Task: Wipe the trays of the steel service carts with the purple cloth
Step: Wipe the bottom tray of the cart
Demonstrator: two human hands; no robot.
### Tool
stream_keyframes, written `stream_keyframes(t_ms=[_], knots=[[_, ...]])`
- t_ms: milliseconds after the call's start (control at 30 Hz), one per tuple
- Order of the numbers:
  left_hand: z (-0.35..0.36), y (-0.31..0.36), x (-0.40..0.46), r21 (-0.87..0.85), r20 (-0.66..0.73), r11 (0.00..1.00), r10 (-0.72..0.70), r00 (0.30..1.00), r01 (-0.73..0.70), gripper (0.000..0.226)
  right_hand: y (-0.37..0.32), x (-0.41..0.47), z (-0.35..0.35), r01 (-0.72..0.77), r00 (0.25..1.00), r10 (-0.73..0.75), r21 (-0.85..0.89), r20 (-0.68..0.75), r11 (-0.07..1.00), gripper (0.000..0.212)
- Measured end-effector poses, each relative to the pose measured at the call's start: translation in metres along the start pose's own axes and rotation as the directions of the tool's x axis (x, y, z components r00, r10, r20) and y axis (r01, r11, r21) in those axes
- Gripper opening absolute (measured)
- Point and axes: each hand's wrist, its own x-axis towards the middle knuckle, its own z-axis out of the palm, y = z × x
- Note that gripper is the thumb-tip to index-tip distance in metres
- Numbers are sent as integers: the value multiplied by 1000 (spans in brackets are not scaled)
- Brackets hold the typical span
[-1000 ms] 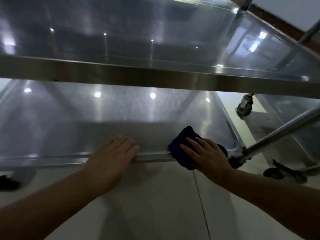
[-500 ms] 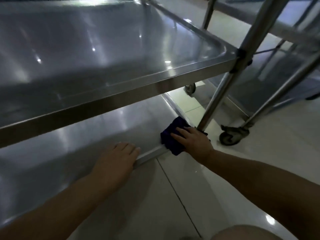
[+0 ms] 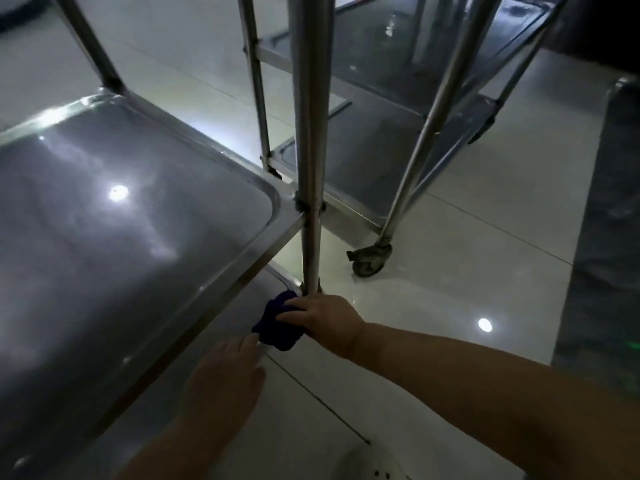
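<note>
Nowhere on the carts or the floor does any readable brand, label or writing show. Nearest the camera stands a steel service cart whose middle tray (image 3: 114,237) is a shallow pan of brushed metal with rounded corners, a raised rim and bright spots of reflected ceiling light. Under it lies the lower tray (image 3: 239,306), mostly hidden by the tray above, with only its dull grey near corner in view. A round steel post (image 3: 311,133) rises at that corner, clamped to the middle tray's edge.

Bunched into a soft, dark lump, the purple cloth (image 3: 277,327) sits on the corner rim of the lower tray, just beside the foot of the post. The right hand (image 3: 325,322) grips the cloth, fingers curled over its top and pressing it down on the rim. The left hand (image 3: 225,375) lies flat and relaxed on the front rim of the lower tray, fingertips just beside the cloth, holding nothing.

Beyond the post stands a second cart (image 3: 398,109) of the same tubular steel, its shelves grey and glossy; one slanted leg ends in a dark caster wheel (image 3: 370,258) on the floor (image 3: 467,237), which is laid with pale, glossy tiles and thin dark joints. A darker strip of floor runs along the right side.
</note>
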Motion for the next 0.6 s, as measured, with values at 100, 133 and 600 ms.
stream_keyframes(t_ms=[100, 133, 600], knots=[[-41, 46, 3, -267, 144, 934, -204, 968, 236, 39, -12, -21, -48, -117, 989, 121, 58, -80, 991, 60], [-57, 63, 4, -367, 196, 877, -255, 947, 312, 42, -16, -29, -66, -153, 983, 158, 62, -88, 986, 62], [-418, 306, -7, -843, 293, 354, -329, 898, 405, 23, -124, -113, -462, -367, 916, 393, 226, -83, 902, 96]])
